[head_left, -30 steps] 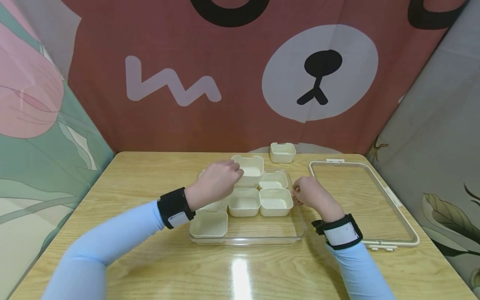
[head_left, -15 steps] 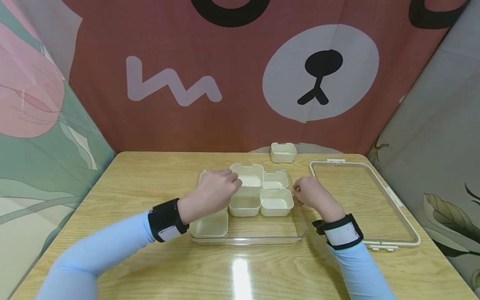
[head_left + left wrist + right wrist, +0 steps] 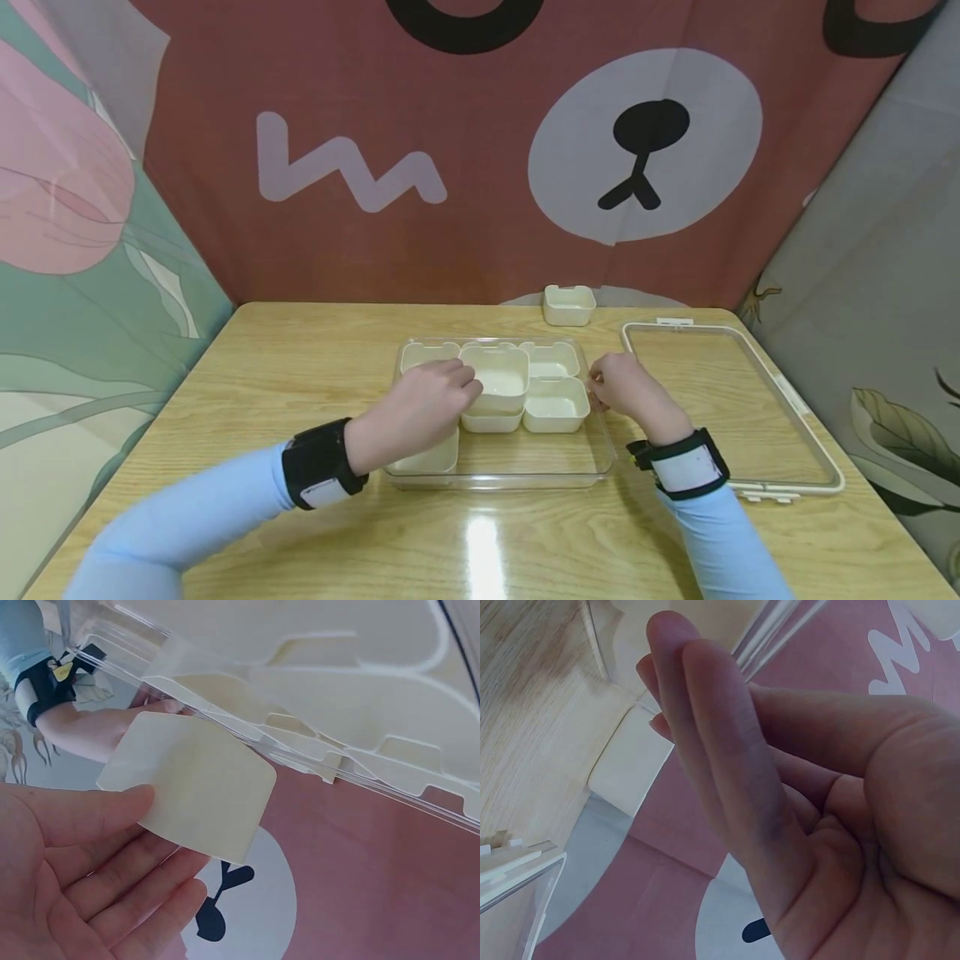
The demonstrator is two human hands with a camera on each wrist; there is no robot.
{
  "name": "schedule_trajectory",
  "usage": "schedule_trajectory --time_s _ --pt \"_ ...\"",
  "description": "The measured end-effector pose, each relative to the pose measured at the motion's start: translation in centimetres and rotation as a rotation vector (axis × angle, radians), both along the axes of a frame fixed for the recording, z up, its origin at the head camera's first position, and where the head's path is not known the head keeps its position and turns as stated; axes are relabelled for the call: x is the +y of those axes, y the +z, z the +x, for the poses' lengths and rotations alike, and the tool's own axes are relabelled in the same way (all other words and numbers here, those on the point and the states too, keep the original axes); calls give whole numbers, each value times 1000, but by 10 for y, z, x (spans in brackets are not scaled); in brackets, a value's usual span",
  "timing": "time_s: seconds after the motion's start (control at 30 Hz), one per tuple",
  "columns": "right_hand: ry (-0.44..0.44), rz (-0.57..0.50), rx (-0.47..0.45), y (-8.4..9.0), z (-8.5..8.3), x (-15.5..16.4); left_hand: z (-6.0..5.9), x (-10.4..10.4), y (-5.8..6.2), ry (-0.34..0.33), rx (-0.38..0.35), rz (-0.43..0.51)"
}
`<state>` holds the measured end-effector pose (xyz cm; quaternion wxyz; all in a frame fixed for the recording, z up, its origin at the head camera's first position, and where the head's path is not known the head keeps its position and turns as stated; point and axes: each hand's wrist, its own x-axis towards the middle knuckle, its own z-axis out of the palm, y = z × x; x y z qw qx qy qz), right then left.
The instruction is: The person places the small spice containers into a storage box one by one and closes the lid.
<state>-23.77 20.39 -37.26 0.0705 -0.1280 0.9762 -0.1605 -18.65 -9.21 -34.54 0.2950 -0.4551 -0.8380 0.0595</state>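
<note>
My left hand pinches a small cream plastic box by its left side, thumb on one side and fingers on the other. In the head view this box overlaps the middle of a clear plastic container and sits higher than its neighbours. Beneath and around it, several similar cream boxes stand inside the container, partly hidden by my left hand. The left wrist view shows the underside of the held box. At the container's right wall rests my right hand, its fingers nearly straight.
One more cream box stands by the table's back edge. A clear lid with a white frame lies on the right of the table. Printed cloth hangs behind the table and along both sides.
My left hand has brought the held box toward me and down, from the container's back row to over the middle box in front. The right hand stays at the right wall.
</note>
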Motion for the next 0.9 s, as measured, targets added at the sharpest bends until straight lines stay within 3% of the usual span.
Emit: schedule_trajectory --time_s 0.6,0.9 --pt "8 -30 12 -3 -2 0 28 -1 1 -78 -6 -11" --pt "11 -17 22 -3 -1 1 38 -1 -5 -98 13 -48"
